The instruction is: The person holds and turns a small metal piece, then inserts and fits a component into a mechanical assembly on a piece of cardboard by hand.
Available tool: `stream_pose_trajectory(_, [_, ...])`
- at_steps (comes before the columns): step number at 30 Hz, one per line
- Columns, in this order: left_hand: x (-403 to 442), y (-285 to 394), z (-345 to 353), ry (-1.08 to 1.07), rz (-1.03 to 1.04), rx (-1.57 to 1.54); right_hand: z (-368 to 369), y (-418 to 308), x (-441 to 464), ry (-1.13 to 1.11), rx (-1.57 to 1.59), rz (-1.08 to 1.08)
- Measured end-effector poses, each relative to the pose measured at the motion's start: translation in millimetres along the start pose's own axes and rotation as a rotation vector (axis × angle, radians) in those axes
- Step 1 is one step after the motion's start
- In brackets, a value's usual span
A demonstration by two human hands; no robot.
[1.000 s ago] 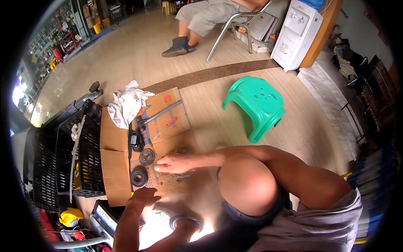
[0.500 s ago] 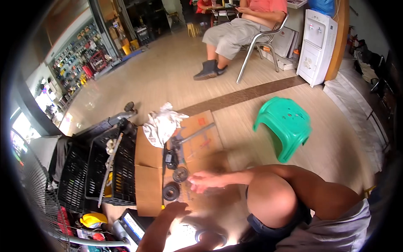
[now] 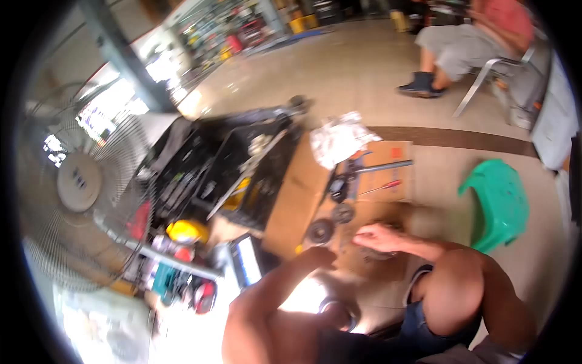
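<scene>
My right hand (image 3: pixel 376 237) hovers over the cardboard sheet (image 3: pixel 297 197), fingers stretched out loosely to the left; no held thing shows. Left of it lie two dark ring-shaped metal parts, a smaller one (image 3: pixel 344 213) and a larger one (image 3: pixel 320 231). My left hand (image 3: pixel 317 258) is just below the larger ring, its fingers smeared by motion. Farther up the cardboard are a black tool body (image 3: pixel 339 188), a grey metal bar (image 3: pixel 385 165) and a red screwdriver (image 3: pixel 388 185). Crumpled silvery sheeting (image 3: pixel 343 139) rests at the cardboard's far edge.
Black plastic crates (image 3: pixel 242 176) stand left of the cardboard. A large fan (image 3: pixel 79 182) is at far left, near a yellow container (image 3: pixel 187 230) and a box (image 3: pixel 247 259). A green stool (image 3: pixel 498 203) stands right; a seated person (image 3: pixel 454 48) is beyond.
The view has swung left, so the scene appears farther right and the fan shows more fully. Both hands remain close to the ring-shaped parts; the picture is now more blurred.
</scene>
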State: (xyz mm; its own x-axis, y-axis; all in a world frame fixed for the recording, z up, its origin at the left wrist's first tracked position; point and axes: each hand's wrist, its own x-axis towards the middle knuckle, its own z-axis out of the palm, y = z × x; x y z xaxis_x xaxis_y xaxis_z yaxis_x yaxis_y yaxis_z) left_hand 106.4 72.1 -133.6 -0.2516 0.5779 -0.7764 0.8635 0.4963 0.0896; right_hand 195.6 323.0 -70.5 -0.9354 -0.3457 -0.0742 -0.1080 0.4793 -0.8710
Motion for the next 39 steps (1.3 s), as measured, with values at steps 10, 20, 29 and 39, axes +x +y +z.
stream_pose_trajectory(10, [-29, 18, -19, 0.055, -0.053, -0.067, -3, 7, 0, -0.003, 0.754, 0.22])
stream_pose_trajectory(20, [-90, 0, -34, 0.208, -0.138, -0.256, -11, 10, -2, -0.117, 0.472, 0.19])
stream_pose_trajectory(29, [-230, 52, 88, 0.529, 0.173, -1.723, -8, 2, -1, -0.161, 0.359, 0.152])
stream_pose_trajectory(39, [-84, 199, 84, 0.745, 0.069, -2.067, -8, -8, -5, -0.155, 0.34, 0.155])
